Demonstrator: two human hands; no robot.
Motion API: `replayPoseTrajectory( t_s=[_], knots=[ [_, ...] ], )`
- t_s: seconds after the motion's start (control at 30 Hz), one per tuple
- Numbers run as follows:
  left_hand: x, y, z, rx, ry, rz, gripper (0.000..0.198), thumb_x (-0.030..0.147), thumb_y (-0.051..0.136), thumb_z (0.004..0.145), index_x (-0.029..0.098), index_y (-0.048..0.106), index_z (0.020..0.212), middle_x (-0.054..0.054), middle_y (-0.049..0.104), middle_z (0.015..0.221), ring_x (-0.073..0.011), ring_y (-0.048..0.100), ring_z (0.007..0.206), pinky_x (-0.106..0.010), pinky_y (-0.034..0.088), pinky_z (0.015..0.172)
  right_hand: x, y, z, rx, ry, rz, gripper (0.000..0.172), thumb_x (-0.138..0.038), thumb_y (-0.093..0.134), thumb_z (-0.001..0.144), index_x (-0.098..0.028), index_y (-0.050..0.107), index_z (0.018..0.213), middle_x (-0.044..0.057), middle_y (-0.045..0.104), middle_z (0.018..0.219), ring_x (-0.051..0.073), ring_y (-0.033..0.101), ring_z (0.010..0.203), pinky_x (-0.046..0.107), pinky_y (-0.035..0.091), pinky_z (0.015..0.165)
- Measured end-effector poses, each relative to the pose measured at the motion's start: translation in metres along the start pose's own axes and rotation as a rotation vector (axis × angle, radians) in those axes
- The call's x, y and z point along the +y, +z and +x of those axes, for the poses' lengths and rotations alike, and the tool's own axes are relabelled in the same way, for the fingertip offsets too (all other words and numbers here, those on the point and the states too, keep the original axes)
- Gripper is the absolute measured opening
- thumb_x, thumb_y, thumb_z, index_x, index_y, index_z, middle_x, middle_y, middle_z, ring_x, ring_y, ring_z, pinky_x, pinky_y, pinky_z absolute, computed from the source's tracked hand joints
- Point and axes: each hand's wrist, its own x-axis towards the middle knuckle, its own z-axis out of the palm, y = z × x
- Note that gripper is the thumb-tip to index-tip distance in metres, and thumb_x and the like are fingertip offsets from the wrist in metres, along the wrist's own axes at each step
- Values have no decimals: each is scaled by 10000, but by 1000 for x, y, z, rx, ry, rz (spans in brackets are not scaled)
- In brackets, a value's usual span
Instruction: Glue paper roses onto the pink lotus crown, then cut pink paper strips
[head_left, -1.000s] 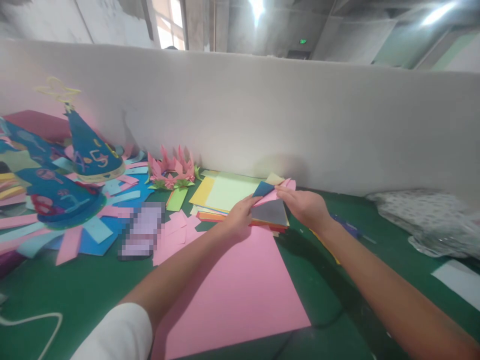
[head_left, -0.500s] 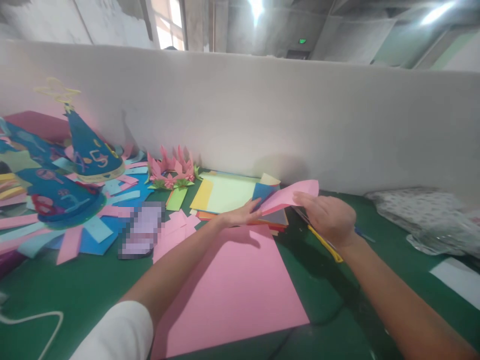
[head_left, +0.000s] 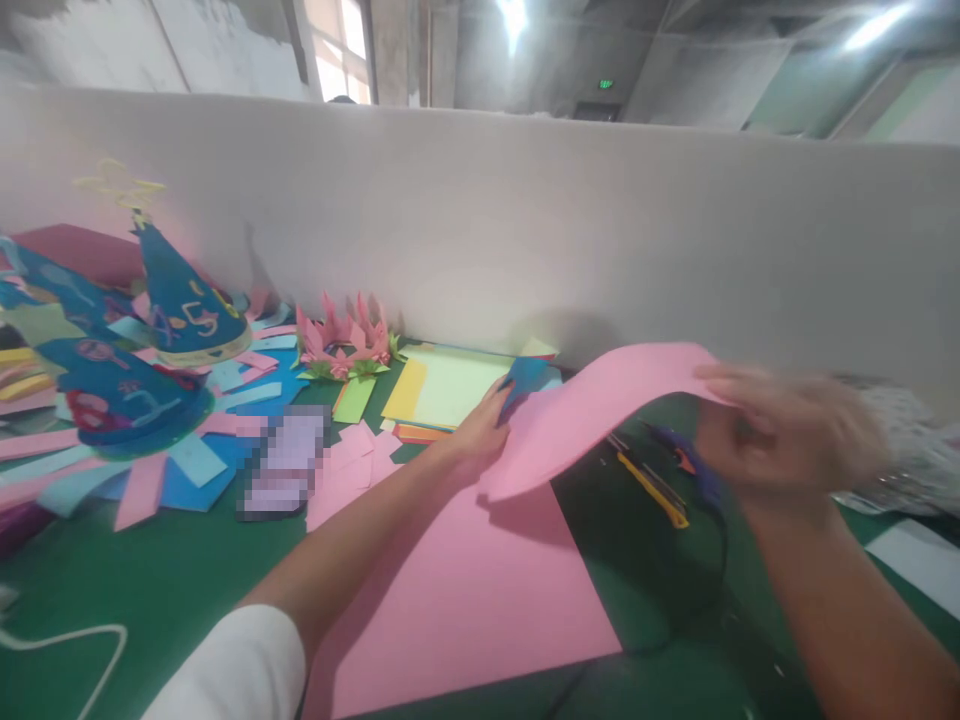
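A pink sheet of paper [head_left: 607, 400] bows upward between my hands, its right end pinched in my right hand [head_left: 787, 430], which is blurred by motion. My left hand [head_left: 480, 432] is at the paper stack, its fingers closed on the raised edge of a blue paper [head_left: 523, 380]; the lifted pink sheet hides part of this hold. Beneath both arms lies a large pink sheet [head_left: 465, 610], flat on the green table. The stack's pale yellow-green sheet [head_left: 454, 385] shows behind my left hand.
A yellow utility knife [head_left: 651, 485] and a purple-handled tool [head_left: 686, 460] lie by my right hand. Blue cone hats [head_left: 184, 305], a pink paper crown [head_left: 345, 335] and a blurred-out phone-like object [head_left: 289, 460] stand or lie leftward. A white partition [head_left: 480, 220] rises behind.
My right hand has moved right and toward me, drawing the pink sheet out from the stack into a long curve. The left hand stays at the stack by the blue paper.
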Motion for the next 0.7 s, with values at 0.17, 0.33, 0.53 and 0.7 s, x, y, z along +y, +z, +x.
replayPoseTrajectory(
  t_s=[0.17,0.33,0.53,0.7],
  knots=[
    [-2,11,-9,-21,211,103,673,125,419,841,196,154,1455,-100,163,1530,-226,221,1390,-428,281,1117,-50,-41,29,-292,-276,284,135,-119,588,804,-220,647,871,2,715,746,138,595,624,294,435,638],
    [5,1,-4,-87,233,212,424,305,530,851,220,516,1266,-130,277,1480,-247,537,1136,-435,413,991,-117,-53,25,-520,-280,672,308,-87,374,865,-203,612,708,42,714,817,161,607,705,299,437,634],
    [18,-17,0,-323,76,-158,234,276,499,877,187,695,969,-97,566,1243,-177,585,1058,-308,461,904,-130,-45,19,-613,-175,718,305,-105,333,882,-201,603,776,8,657,644,132,479,449,279,301,443],
    [49,-54,-10,-426,-163,-417,379,441,493,880,217,588,1171,-86,608,1200,-195,575,1091,-332,459,902,-100,-50,40,-705,-11,647,317,-160,325,924,-247,630,938,-26,724,769,121,629,592,245,416,522]
  ],
)
